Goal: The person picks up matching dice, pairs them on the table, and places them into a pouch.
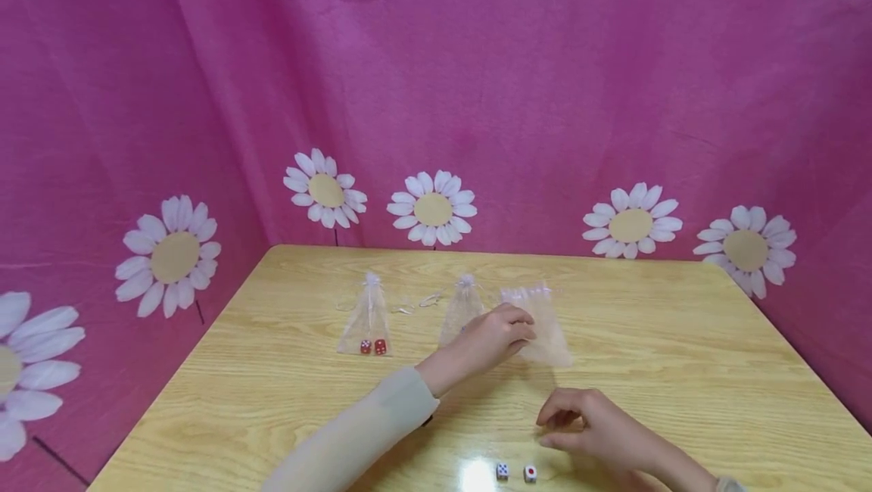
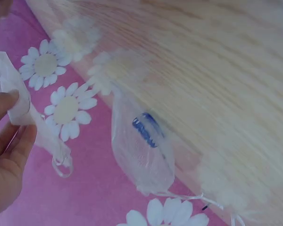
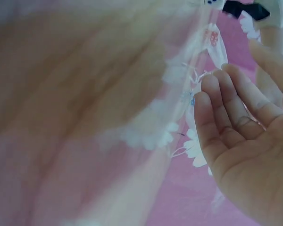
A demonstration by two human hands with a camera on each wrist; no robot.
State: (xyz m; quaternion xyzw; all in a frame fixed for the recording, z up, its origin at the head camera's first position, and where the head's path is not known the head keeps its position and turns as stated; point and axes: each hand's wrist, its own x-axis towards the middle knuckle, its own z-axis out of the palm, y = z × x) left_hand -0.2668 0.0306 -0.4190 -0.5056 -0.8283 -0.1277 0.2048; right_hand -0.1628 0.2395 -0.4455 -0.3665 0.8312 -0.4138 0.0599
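My left hand (image 1: pixel 492 337) reaches over the table and pinches a sheer white drawstring bag (image 1: pixel 550 337) with a gathered top. In the left wrist view, the thumb and fingers (image 2: pixel 20 146) grip that bag (image 2: pixel 14 84). My right hand (image 1: pixel 591 425), fingers loosely bent, holds nothing; its bare palm (image 3: pixel 259 165) shows in the right wrist view. Beside it, near the front, lie two white dice: one (image 1: pixel 502 471) shows five dots, the other (image 1: pixel 530 473) a red dot. A second bag (image 1: pixel 455 314), partly behind my left hand, has blue dice (image 2: pixel 146 129) inside.
A third sheer bag (image 1: pixel 371 314) lies at the left with two red dice (image 1: pixel 380 347) in its bottom. Its white cords (image 1: pixel 429 300) and those of the middle bag trail between them. Behind the wooden table (image 1: pixel 272 371) hangs a pink flowered cloth (image 1: pixel 518 136).
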